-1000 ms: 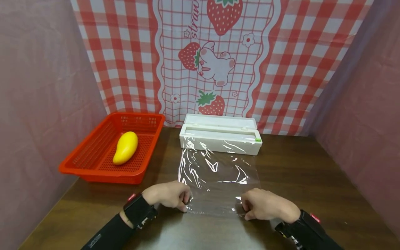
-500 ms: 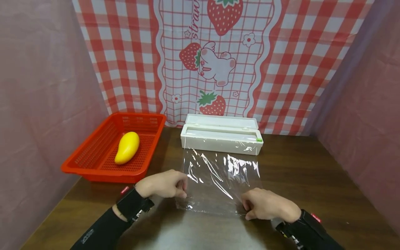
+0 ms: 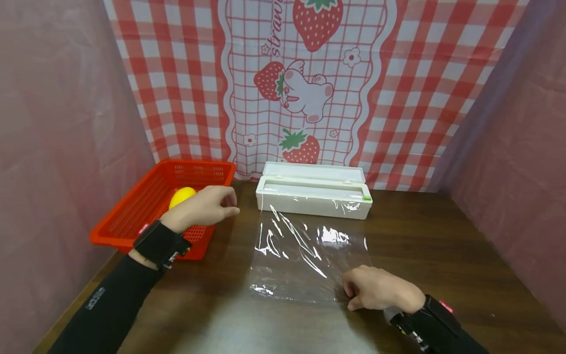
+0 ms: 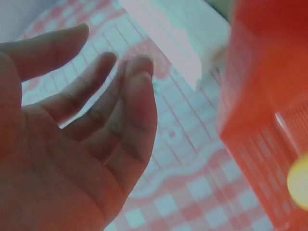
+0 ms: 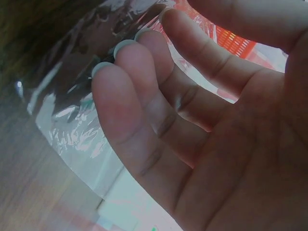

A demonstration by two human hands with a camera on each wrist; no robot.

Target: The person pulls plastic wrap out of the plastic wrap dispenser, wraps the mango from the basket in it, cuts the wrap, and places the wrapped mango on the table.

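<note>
Clear plastic wrap stretches over the table from a white dispenser box with its lid raised. My right hand pinches the near right corner of the sheet, its other fingers bent and resting along it; in the right wrist view the thumb tip is cut off. My left hand is in the air by the right side of a red basket, fingers loosely bent and holding nothing. Partly hidden behind that hand, a yellow mango lies in the basket.
A red-and-white checked strawberry cloth hangs behind the box and basket. Pink cloth walls close in the left and right sides of the brown wooden table.
My left hand has let go of the wrap's near left corner and moved up and left to the basket. My right hand stays at its corner.
</note>
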